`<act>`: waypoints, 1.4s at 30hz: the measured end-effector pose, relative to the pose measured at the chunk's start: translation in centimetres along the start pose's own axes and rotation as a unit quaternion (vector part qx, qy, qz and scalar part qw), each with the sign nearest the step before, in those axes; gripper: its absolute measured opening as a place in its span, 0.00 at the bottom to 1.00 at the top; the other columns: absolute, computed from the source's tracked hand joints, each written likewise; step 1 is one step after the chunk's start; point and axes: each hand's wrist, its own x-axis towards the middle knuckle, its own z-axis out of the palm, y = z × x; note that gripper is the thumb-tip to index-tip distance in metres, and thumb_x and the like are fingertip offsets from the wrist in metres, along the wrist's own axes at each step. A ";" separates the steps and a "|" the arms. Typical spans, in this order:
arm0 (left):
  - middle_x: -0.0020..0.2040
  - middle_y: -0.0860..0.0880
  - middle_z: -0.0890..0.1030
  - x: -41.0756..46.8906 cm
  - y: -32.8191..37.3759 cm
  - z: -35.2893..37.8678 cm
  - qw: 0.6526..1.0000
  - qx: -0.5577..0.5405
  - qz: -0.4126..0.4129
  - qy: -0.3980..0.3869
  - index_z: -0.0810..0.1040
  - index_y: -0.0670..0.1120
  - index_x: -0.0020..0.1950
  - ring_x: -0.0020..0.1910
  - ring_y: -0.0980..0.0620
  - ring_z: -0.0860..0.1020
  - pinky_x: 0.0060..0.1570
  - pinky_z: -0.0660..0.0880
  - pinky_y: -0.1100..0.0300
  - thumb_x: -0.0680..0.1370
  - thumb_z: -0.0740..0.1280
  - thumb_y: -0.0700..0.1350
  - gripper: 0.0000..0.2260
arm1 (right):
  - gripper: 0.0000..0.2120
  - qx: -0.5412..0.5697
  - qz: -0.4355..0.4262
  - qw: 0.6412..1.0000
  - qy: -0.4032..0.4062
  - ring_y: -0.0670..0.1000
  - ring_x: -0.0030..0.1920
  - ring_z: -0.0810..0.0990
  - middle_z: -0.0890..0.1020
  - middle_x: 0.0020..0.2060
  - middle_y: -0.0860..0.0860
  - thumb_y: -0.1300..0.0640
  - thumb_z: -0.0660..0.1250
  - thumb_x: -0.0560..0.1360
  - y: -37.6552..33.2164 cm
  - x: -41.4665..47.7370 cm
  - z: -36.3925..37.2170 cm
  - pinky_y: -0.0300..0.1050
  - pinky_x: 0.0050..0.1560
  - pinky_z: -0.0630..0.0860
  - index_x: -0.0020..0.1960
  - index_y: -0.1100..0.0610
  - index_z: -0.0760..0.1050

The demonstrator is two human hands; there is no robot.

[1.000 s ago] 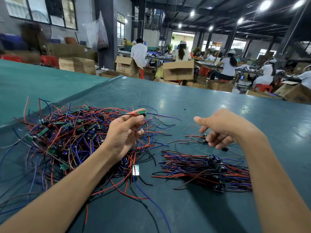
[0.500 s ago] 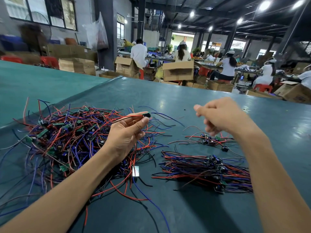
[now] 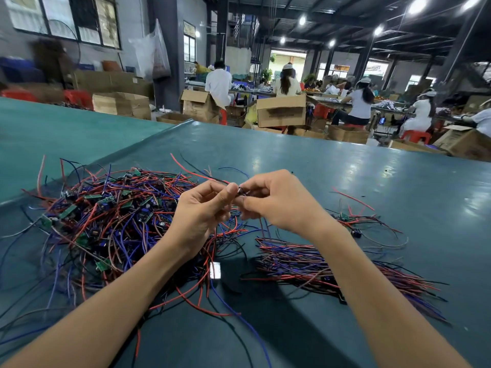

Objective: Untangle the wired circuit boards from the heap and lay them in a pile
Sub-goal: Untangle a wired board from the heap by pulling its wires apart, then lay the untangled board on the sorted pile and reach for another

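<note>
The right hand (image 3: 279,205) has swung across from the pile (image 3: 300,261) to meet the left hand (image 3: 202,216). Both now pinch one wired circuit board (image 3: 242,192) between them, just right of the heap (image 3: 111,213). It is probably ready to be pulled free.

Both bare arms reach forward and angle inward, the left forearm (image 3: 106,309) coming up from the lower left and the right forearm (image 3: 372,288) from the lower right. The hands meet in the middle, raised and almost touching. The left hand (image 3: 199,219) has its fingers curled in and its thumb (image 3: 225,193) stretched toward the other hand. The right hand (image 3: 281,205) shows its back, fingers bent. Between the two sets of fingertips a small dark part (image 3: 242,191) is pinched.
</note>
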 end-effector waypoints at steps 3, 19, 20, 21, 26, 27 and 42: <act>0.37 0.48 0.81 0.0 0.2 0.3 1.000 -0.024 -0.019 -0.003 0.83 0.48 0.43 0.33 0.55 0.73 0.33 0.70 0.64 0.64 0.81 0.58 0.18 | 0.06 0.079 0.022 0.996 -0.020 0.54 0.35 0.84 0.85 0.35 0.57 0.64 0.73 0.76 0.1 -0.2 -0.7 0.47 0.36 0.83 0.51 0.66 0.83; 0.36 0.43 0.84 -1.2 -0.2 2.6 0.974 0.199 -0.063 -0.085 0.85 0.41 0.42 0.31 0.53 0.79 0.27 0.71 0.65 0.74 0.75 0.43 0.05 | 0.05 0.001 0.284 0.952 -0.112 0.49 0.27 0.78 0.84 0.35 0.59 0.64 0.74 0.73 5.5 -4.8 -13.2 0.41 0.27 0.76 0.39 0.61 0.85; 0.35 0.43 0.84 -1.4 -0.4 3.0 0.967 0.222 -0.067 -0.102 0.84 0.41 0.42 0.31 0.54 0.79 0.26 0.70 0.66 0.75 0.75 0.42 0.05 | 0.06 -0.020 0.312 0.943 -0.116 0.49 0.26 0.77 0.84 0.35 0.58 0.63 0.75 0.73 6.2 -5.4 -13.7 0.40 0.26 0.75 0.38 0.61 0.85; 0.35 0.44 0.84 -1.6 -0.6 3.4 0.957 0.253 -0.070 -0.121 0.84 0.41 0.42 0.31 0.54 0.79 0.27 0.69 0.66 0.76 0.75 0.42 0.05 | 0.06 -0.041 0.341 0.931 -0.123 0.49 0.26 0.77 0.84 0.34 0.58 0.63 0.75 0.73 6.8 -5.8 -14.0 0.39 0.26 0.75 0.37 0.61 0.85; 0.31 0.51 0.84 -3.0 -2.3 4.7 0.892 0.413 -0.062 -0.173 0.85 0.46 0.41 0.29 0.59 0.78 0.34 0.73 0.67 0.76 0.76 0.46 0.05 | 0.04 -0.067 0.450 0.874 -0.169 0.48 0.26 0.75 0.82 0.32 0.55 0.63 0.75 0.74 9.7 -7.5 -14.0 0.38 0.29 0.74 0.43 0.62 0.81; 0.31 0.52 0.84 -3.1 -2.5 4.8 0.884 0.431 -0.056 -0.173 0.85 0.47 0.41 0.30 0.60 0.79 0.35 0.74 0.66 0.75 0.76 0.46 0.05 | 0.03 -0.062 0.460 0.869 -0.171 0.48 0.26 0.75 0.82 0.31 0.55 0.63 0.74 0.74 10.2 -7.8 -14.1 0.38 0.29 0.74 0.44 0.63 0.81; 0.46 0.48 0.73 -1.7 0.4 2.9 0.777 0.593 0.212 0.000 0.83 0.45 0.56 0.39 0.55 0.73 0.44 0.70 0.62 0.78 0.72 0.46 0.09 | 0.23 -0.170 0.178 0.962 0.122 0.52 0.42 0.87 0.87 0.36 0.49 0.33 0.78 0.57 1.4 -8.1 -18.8 0.53 0.49 0.82 0.44 0.47 0.85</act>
